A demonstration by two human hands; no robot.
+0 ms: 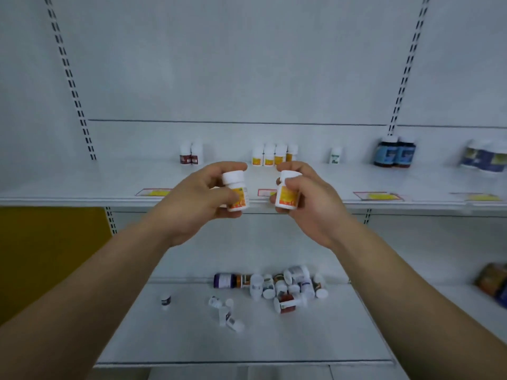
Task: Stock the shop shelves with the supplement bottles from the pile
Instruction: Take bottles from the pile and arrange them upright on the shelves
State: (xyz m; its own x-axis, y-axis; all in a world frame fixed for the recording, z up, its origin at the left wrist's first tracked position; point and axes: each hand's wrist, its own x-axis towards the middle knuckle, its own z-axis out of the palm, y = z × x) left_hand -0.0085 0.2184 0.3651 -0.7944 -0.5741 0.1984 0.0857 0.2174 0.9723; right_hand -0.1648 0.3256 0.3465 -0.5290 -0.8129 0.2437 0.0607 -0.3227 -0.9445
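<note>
My left hand (201,200) grips a small white bottle with a yellow-orange label (236,191), held upright in front of the upper shelf's front edge. My right hand (307,198) grips a matching white bottle with a yellow label (287,191), also upright, a short gap to the right. Behind them, at the back of the upper shelf (82,185), stands a row of several like yellow-label bottles (274,155). On the lower shelf (301,341) lies the pile of mixed bottles (285,287), most on their sides.
Two red-label bottles (191,154) stand left of the yellow row, a green-label one (335,155) to its right, then dark blue-label jars (395,152) and blurred jars (484,158) far right. Loose bottles (225,311) lie left of the pile. Price tags (377,196) line the shelf edge.
</note>
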